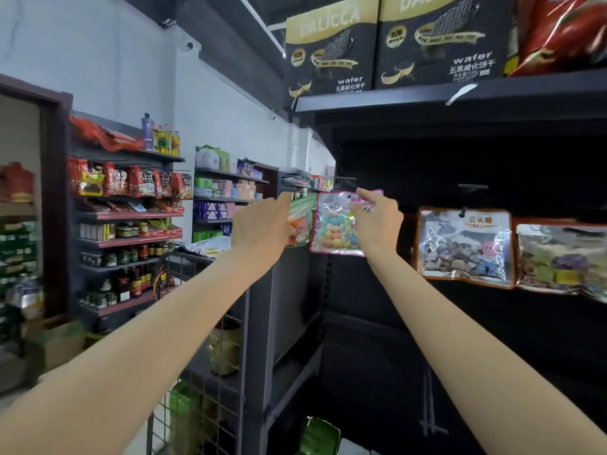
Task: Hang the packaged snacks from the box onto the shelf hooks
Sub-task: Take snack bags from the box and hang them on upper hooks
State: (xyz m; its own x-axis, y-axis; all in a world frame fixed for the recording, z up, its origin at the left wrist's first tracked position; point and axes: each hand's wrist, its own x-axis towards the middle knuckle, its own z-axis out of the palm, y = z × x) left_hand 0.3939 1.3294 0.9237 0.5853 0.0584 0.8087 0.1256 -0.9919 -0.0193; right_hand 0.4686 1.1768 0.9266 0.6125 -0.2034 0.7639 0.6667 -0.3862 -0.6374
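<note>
Snack packet [335, 231], pink-edged and filled with pastel sweets, is shown raised against the dark shelf [460, 93], its top pinched by the right hand [377, 221]. A green-topped packet [300, 221] just beside it is gripped by the left hand [262, 224]. The hanging step is judged to be in hand; next, the packet's hole must be aligned with a hook, which cannot be clearly made out.

A white painted wall [98, 54] backs red-edged wall shelving [131, 221] stocked with bottles and packets at left, a dark door frame [52, 192] stands beside it, and a black metal shelf unit [460, 100] carrying two wafer cartons [394, 44] fills the right.
</note>
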